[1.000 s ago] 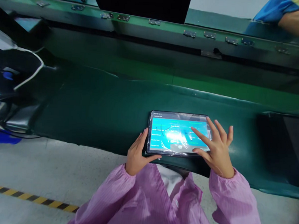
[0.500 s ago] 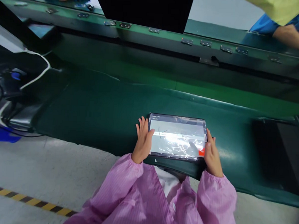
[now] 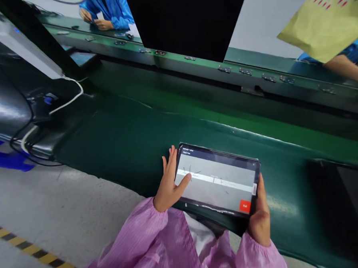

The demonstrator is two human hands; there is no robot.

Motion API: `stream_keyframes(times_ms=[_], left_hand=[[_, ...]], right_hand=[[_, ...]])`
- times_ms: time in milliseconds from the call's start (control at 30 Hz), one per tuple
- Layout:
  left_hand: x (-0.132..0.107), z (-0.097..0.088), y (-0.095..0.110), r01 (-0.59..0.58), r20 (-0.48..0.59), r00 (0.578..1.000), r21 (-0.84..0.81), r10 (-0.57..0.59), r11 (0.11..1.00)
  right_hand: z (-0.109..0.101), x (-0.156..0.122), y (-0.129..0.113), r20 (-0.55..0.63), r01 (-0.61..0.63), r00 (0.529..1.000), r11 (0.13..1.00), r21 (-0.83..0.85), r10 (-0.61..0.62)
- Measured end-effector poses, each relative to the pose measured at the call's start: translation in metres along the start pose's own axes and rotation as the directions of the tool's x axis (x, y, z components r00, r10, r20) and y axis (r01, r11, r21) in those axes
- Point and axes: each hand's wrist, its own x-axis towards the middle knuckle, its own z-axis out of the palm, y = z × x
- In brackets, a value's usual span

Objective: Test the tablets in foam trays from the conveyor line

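A dark tablet (image 3: 217, 180) wrapped in clear film is tilted up off the green mat (image 3: 131, 135), its screen grey with a white band and a red button at lower right. My left hand (image 3: 168, 185) grips its left edge, thumb resting on the screen. My right hand (image 3: 260, 218) grips its right edge, fingers curled behind it. Pink sleeves cover both my arms.
A green conveyor (image 3: 260, 78) with several small dark parts runs along the back. A black panel (image 3: 185, 18) hangs above it. Cables and a dark machine (image 3: 21, 109) sit at left. People in blue sleeves (image 3: 110, 10) work across the belt. Yellow-black floor tape (image 3: 17, 249) lies below.
The screen went from a teal menu to a grey page. My right hand left the screen and took the right edge. Both hands have lifted and tilted the tablet towards me.
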Motion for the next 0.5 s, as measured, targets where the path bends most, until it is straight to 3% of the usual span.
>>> stream_keyframes(times_ms=[233, 500], left_hand=[[-0.004, -0.001, -0.003, -0.050, -0.023, 0.998, 0.009, 0.051, 0.999], [-0.005, -0.011, 0.003, -0.045, -0.039, 0.998, -0.024, 0.044, 0.999]], right_hand=[[0.001, -0.001, -0.015, -0.043, 0.036, 0.998, 0.997, -0.072, -0.039], [0.003, -0.014, 0.002, -0.002, -0.033, 0.999, 0.998, 0.047, 0.033]])
